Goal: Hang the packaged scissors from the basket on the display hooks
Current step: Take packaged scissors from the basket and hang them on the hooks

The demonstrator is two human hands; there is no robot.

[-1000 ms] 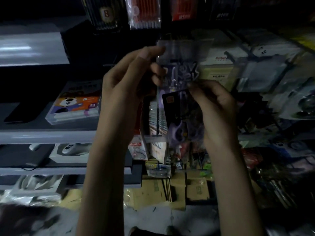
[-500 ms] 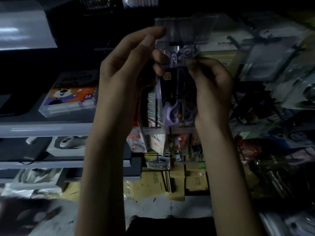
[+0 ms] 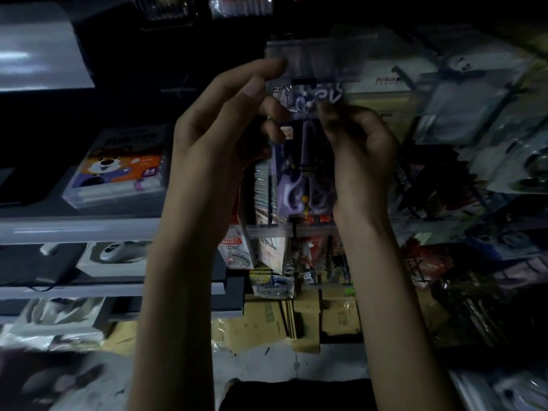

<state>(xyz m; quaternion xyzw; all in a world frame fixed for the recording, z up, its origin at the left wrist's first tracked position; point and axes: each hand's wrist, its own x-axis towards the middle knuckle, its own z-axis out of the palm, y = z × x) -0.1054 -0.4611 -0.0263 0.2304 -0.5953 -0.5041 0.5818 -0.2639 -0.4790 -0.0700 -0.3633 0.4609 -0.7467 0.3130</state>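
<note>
Packaged scissors [image 3: 305, 170], pinched near the top by the right hand [image 3: 361, 152] and touched at one corner by the left hand [image 3: 219, 123], whose grip cannot be told, are held just under a clear label holder [image 3: 320, 59]. The hang-hole is best squared to the unseen hook.

I count two hands, my left hand [image 3: 219, 137] and right hand [image 3: 363, 155]; one packaged scissors [image 3: 305, 176]; one crayon box [image 3: 118, 170]; one boxed mouse [image 3: 117, 256].

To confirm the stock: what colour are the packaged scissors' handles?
The scissors handles are light purple, with a yellow pivot; the head view shows them.
</note>
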